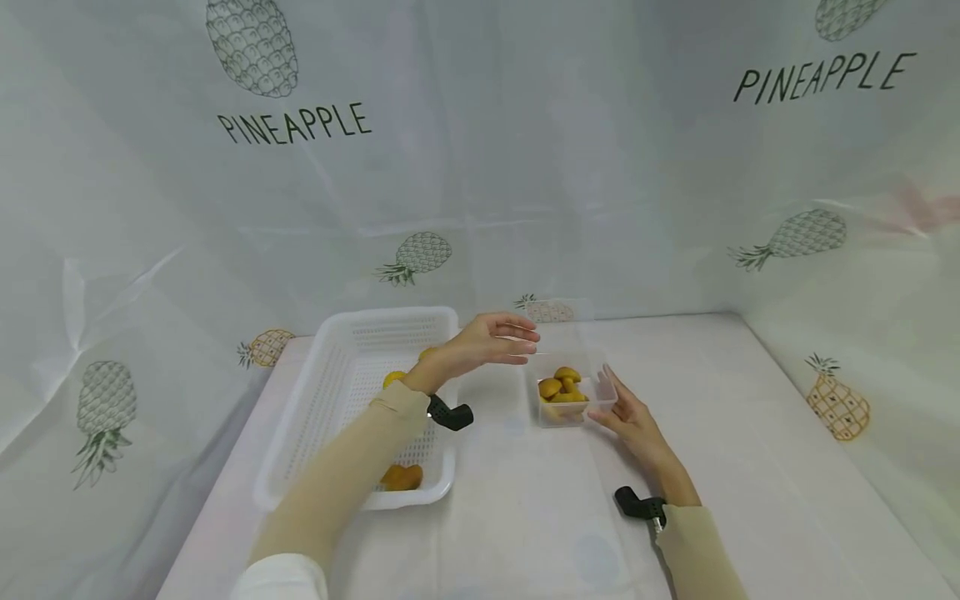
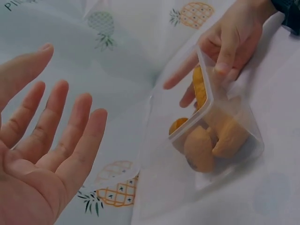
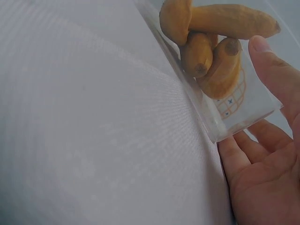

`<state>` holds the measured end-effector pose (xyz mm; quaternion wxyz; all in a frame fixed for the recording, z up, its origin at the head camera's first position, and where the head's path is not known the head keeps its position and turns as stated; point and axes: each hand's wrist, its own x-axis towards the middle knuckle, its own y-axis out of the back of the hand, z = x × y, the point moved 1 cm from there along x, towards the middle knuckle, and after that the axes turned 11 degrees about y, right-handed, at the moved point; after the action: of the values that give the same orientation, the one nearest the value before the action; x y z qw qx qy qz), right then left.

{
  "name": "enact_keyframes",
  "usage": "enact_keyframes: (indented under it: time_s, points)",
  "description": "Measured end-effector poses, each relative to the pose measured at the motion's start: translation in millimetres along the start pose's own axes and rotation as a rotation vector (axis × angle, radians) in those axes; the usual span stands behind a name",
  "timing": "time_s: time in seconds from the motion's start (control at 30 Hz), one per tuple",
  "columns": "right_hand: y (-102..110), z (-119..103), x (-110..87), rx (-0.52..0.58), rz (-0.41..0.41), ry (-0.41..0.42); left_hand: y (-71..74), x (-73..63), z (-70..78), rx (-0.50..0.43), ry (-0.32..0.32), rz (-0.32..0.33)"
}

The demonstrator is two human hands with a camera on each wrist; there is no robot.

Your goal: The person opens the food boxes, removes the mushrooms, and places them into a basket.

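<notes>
My left hand (image 1: 498,340) hovers between the white basket and a clear plastic container (image 1: 549,415), its fingers extended and holding nothing. In the left wrist view the left palm (image 2: 33,183) faces up with the fingers spread apart. Several yellow-brown mushrooms (image 1: 567,385) lie in the container, which stands on the table. My right hand (image 1: 633,421) holds the container by its right side, thumb near the front and fingers round the far side. The right wrist view shows the right thumb (image 3: 276,65) beside the mushrooms (image 3: 229,21), seen through the clear wall.
A white perforated basket (image 1: 322,400) stands on the left, partly hidden by my left arm. Inside it are a brown piece (image 1: 402,477) and yellow items (image 1: 393,377). A clear flat sheet (image 1: 577,310), perhaps a lid, is behind the container. Pineapple-printed sheeting (image 1: 480,167) surrounds the table.
</notes>
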<state>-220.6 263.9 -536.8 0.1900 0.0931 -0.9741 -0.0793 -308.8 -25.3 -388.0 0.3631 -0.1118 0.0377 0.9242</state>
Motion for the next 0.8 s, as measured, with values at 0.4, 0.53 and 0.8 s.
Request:
enact_keyframes:
  time_s: [0.4,0.53,0.8]
  points:
    - [-1.2,1.3,0.8,0.033,0.008,0.007,-24.3,49.1,-14.3,0.295,-0.025,-0.160]
    - [-1.1,2.3,0.3,0.027,0.005,0.021,-32.8,58.3,-16.5,0.343,-0.011,-0.197]
    - [0.0,2.7,1.1,0.041,-0.007,0.073,-42.5,74.2,-25.0,0.336,0.007,-0.224]
